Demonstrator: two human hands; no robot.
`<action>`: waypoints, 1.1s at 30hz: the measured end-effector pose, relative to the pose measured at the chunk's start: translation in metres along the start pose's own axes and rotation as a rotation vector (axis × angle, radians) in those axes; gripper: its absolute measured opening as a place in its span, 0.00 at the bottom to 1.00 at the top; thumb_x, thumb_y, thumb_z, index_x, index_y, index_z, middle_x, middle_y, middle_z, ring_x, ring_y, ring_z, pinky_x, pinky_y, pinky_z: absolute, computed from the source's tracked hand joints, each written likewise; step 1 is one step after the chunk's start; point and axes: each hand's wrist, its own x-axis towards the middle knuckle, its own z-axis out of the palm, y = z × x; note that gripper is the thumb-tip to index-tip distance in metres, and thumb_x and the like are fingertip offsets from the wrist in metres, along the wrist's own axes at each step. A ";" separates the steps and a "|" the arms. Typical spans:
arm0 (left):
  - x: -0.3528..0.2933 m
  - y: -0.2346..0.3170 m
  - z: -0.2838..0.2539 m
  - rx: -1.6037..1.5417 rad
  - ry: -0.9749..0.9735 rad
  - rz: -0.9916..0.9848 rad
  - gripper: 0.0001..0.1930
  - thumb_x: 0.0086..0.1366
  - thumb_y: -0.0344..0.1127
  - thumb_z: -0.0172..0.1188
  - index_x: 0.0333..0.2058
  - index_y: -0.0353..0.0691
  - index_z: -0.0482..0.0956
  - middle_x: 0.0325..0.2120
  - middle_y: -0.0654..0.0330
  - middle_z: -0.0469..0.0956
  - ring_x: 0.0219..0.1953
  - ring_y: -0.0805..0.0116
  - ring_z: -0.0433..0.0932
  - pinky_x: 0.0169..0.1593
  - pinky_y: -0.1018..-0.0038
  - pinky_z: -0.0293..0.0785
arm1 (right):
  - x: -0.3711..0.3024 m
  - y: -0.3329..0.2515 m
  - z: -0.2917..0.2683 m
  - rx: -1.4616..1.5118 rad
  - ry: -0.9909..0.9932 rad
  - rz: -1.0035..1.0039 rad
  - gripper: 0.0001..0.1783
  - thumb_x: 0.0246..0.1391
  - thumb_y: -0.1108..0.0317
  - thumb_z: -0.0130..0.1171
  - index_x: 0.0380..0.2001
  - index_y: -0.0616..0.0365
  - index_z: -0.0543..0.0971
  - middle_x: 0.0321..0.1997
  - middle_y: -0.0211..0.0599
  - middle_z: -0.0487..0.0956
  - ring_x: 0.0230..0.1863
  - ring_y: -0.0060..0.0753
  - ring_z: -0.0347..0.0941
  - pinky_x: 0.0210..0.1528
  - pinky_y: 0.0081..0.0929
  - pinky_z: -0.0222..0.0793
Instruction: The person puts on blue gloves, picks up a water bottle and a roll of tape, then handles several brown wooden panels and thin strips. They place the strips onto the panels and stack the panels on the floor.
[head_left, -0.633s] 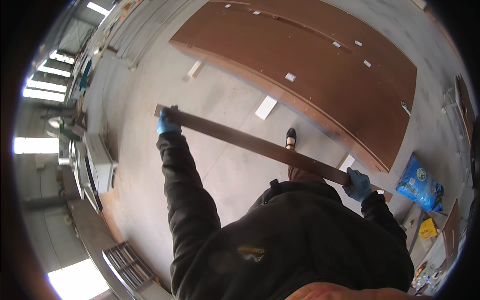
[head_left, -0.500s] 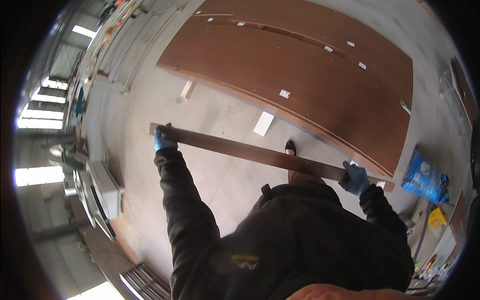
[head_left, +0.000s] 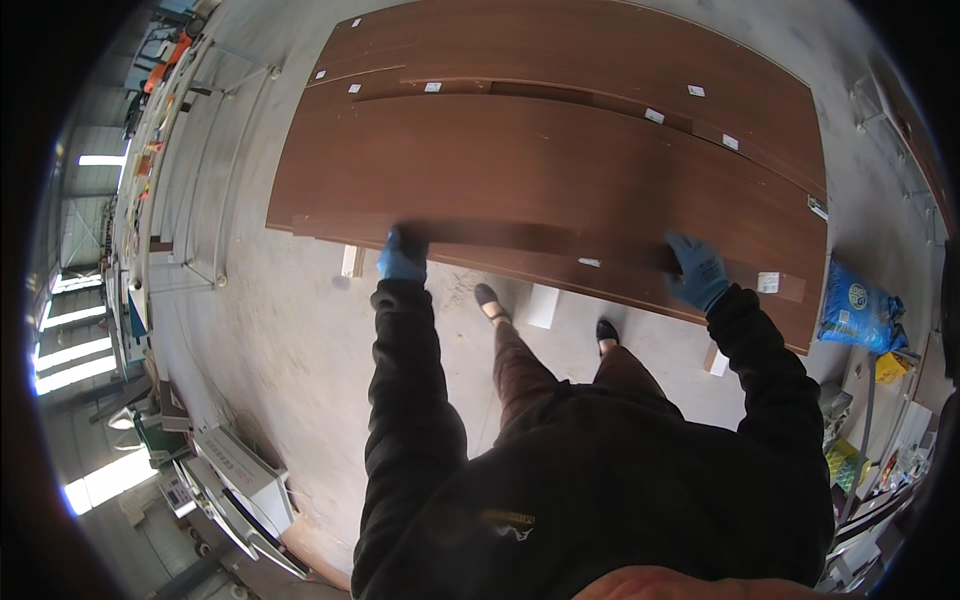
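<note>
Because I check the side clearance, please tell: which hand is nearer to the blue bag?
Right. The right hand is to the left of the blue bag, apart from it; the left hand is much farther left.

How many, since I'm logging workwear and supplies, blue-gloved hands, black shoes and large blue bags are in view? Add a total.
Blue-gloved hands: 2
Black shoes: 2
Large blue bag: 1
Total: 5

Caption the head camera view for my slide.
Blue-gloved left hand and right hand hold a long brown strip over large brown panels.
</note>
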 end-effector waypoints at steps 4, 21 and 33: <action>0.140 0.001 0.040 0.037 0.056 -0.111 0.20 0.80 0.44 0.53 0.59 0.35 0.79 0.56 0.51 0.82 0.60 0.50 0.79 0.65 0.50 0.76 | 0.098 -0.036 0.025 -0.068 0.013 0.230 0.37 0.47 0.57 0.73 0.61 0.55 0.74 0.53 0.50 0.79 0.53 0.59 0.77 0.53 0.52 0.74; 0.389 -0.236 0.105 1.248 0.160 0.463 0.37 0.77 0.59 0.50 0.70 0.33 0.66 0.72 0.43 0.63 0.72 0.44 0.63 0.74 0.50 0.60 | 0.394 0.089 0.177 -0.036 0.027 0.152 0.39 0.51 0.55 0.74 0.63 0.57 0.73 0.57 0.46 0.80 0.58 0.56 0.74 0.62 0.48 0.70; 0.399 -0.370 0.102 2.079 0.227 0.961 0.45 0.72 0.66 0.50 0.70 0.28 0.63 0.70 0.31 0.61 0.71 0.27 0.60 0.70 0.36 0.59 | 0.553 0.207 0.276 -0.070 -0.073 0.118 0.36 0.55 0.51 0.74 0.61 0.55 0.73 0.49 0.39 0.81 0.53 0.45 0.79 0.58 0.41 0.75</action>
